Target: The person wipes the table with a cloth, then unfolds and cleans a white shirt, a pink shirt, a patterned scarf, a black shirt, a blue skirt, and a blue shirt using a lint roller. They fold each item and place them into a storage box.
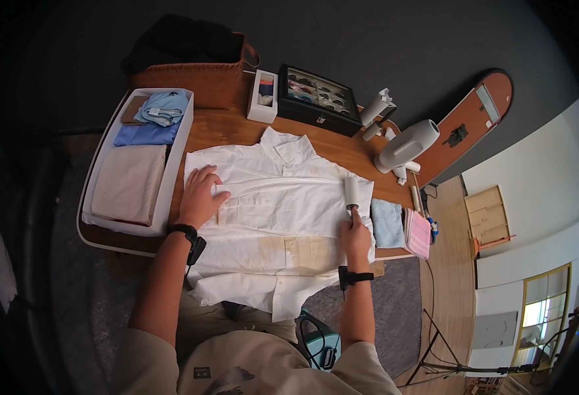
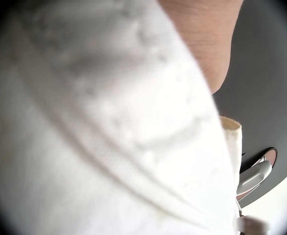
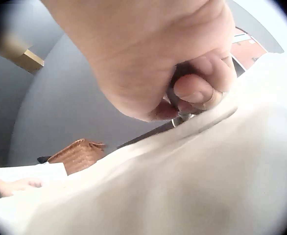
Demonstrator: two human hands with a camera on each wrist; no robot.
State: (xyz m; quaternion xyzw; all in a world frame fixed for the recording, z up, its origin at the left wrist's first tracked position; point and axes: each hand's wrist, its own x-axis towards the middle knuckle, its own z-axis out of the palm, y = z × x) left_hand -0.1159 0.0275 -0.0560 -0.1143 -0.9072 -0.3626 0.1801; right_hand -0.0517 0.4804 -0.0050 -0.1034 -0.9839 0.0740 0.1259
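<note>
The right hand grips the roller; the left hand, fingers spread, rests on the shirt. Better keep it taut, rolling lightly.

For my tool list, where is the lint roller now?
In the head view's right half, the right hand holds the lint roller over the white shirt, near the blue cloth.

A wrinkled white shirt with tan patches lies spread out beneath a white lint roller.
</note>
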